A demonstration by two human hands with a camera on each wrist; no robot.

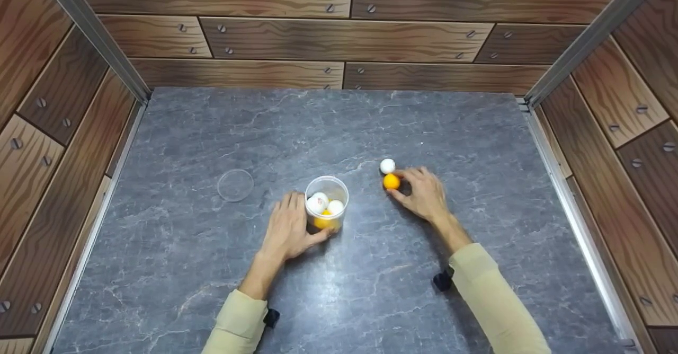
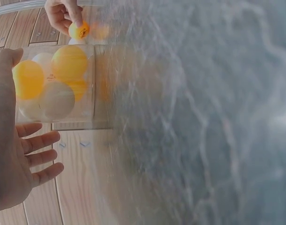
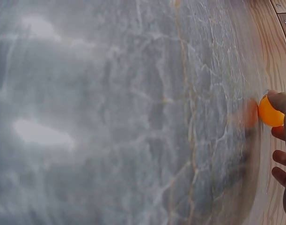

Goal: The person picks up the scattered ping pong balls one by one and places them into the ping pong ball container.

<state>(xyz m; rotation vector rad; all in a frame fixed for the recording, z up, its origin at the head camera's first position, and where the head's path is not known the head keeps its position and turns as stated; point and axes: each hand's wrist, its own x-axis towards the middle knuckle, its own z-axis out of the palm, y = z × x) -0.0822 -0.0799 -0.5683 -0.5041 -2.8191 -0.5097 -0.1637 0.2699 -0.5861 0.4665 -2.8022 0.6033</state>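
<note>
A clear plastic cup (image 1: 343, 195) stands upright on the table, holding several white and orange table tennis balls. My left hand (image 1: 288, 227) holds the cup, its thumb round the near side and its fingers along the left. In the left wrist view those fingers (image 2: 44, 141) are spread and the balls show through the cup wall. To the right, my right hand (image 1: 424, 194) pinches an orange table tennis ball (image 1: 391, 181) between thumb and fingertips at the tabletop. A white table tennis ball (image 1: 387, 166) lies just beyond the orange one.
A clear round lid (image 1: 235, 185) lies flat to the left of the cup. The grey marbled table (image 1: 339, 126) is bounded by wood-patterned walls (image 1: 339, 38) at the back and sides, with metal rails along its left and right edges.
</note>
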